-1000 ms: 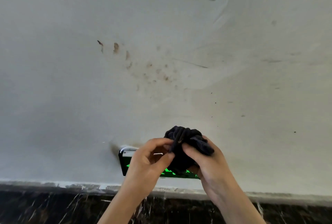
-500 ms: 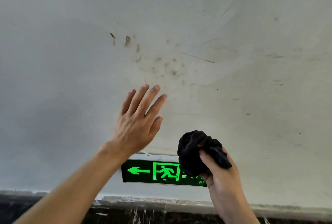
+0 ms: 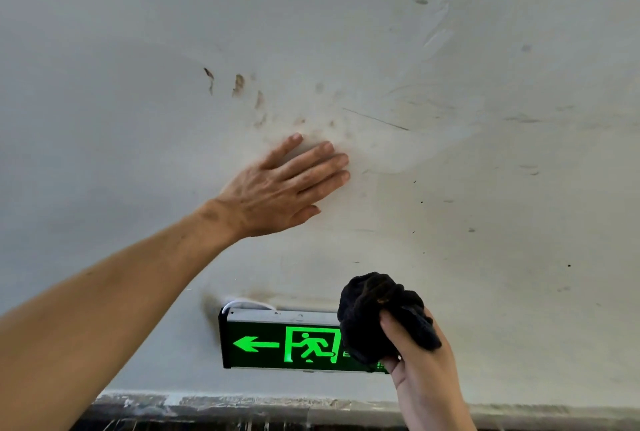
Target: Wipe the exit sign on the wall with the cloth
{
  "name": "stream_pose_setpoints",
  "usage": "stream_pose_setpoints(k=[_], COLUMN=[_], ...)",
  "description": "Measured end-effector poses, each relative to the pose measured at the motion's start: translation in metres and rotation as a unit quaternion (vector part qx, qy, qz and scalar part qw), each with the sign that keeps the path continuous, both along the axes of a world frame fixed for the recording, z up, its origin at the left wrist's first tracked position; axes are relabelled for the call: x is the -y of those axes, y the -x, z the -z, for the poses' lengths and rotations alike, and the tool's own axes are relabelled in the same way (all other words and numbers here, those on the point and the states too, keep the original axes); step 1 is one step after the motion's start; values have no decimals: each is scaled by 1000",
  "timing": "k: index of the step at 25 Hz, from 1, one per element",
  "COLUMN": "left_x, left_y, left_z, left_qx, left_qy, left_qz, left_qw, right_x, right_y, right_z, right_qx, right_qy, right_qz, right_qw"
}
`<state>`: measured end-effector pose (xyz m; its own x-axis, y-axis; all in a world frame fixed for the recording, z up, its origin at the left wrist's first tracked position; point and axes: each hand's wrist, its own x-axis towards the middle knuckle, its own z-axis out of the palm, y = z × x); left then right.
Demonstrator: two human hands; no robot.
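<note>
The exit sign [image 3: 277,344] is a black box low on the white wall, lit green with a left arrow and a running figure. My right hand [image 3: 419,358] grips a bunched black cloth [image 3: 374,309] and holds it against the sign's right end, which it hides. My left hand [image 3: 287,185] lies flat on the wall above the sign, fingers spread and holding nothing.
The white wall [image 3: 485,153] carries brown smudges [image 3: 239,84] and scuffs above my left hand. A dark marbled baseboard [image 3: 242,423] with a chipped paint edge runs below the sign. A white cable [image 3: 242,302] loops from the sign's top left.
My left hand let go of the cloth, rose and came to rest flat on the wall. My right hand keeps the cloth at the sign's right end. The sign's face is now uncovered.
</note>
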<state>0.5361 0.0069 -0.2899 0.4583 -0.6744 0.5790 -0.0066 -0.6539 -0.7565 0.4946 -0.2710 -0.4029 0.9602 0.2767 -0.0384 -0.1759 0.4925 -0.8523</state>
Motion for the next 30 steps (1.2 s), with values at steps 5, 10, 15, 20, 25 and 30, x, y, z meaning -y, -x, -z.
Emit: stream_pose_setpoints(k=[5,10,15,20,25,30], left_x=[-7,-11,-13,-11,-9,-10], left_y=[-12,-18,-20,-17,-16,-15], left_z=[6,13,14,12,10,9], left_qx=[35,53,52,38,42,42], left_qy=[-21,0,14,20,20,18], left_qz=[-7,13,30,33,35,23], left_qw=[999,999,998,999,998,999], right_x=[-13,-53,-114,-168,-185,-176], right_y=[-7,-1,3,18,26,18], right_z=[18,31,54,68,76,86], right_qx=[62,293,479,556,525,553], right_qy=[135,330,422,579,650,658], right_qz=[57,135,87,-66,-93,-45], right_qw=[987,887,764,593,542,510])
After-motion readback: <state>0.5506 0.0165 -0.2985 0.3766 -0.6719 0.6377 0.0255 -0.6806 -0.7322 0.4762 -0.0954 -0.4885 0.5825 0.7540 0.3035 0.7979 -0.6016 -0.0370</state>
